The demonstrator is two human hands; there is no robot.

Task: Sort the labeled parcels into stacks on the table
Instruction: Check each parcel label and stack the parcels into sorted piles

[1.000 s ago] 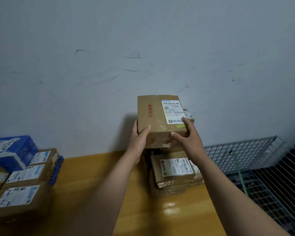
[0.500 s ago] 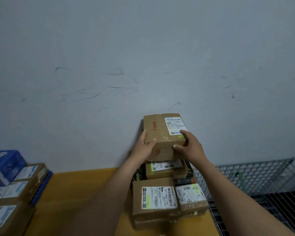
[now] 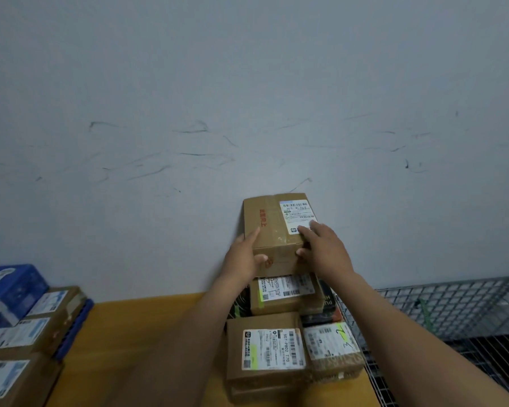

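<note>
A brown cardboard parcel (image 3: 274,227) with a white label and red print sits on top of a stack against the wall. My left hand (image 3: 243,257) holds its left front corner, thumb on the front face. My right hand (image 3: 325,249) grips its right side, fingers over the label. Under it lies a labeled brown parcel (image 3: 285,292). Nearer me stand a brown parcel (image 3: 265,351) with a long barcode label and a smaller parcel (image 3: 332,348) marked with handwritten numbers.
The wooden table (image 3: 147,333) runs along a grey wall. At the left stands another stack of brown labeled parcels (image 3: 27,339) and a blue box (image 3: 9,289). A wire mesh cage (image 3: 453,312) borders the table on the right.
Both hands have lowered the top parcel from mid-air onto the stack by the wall. The view has shifted, showing more of the stack below.
</note>
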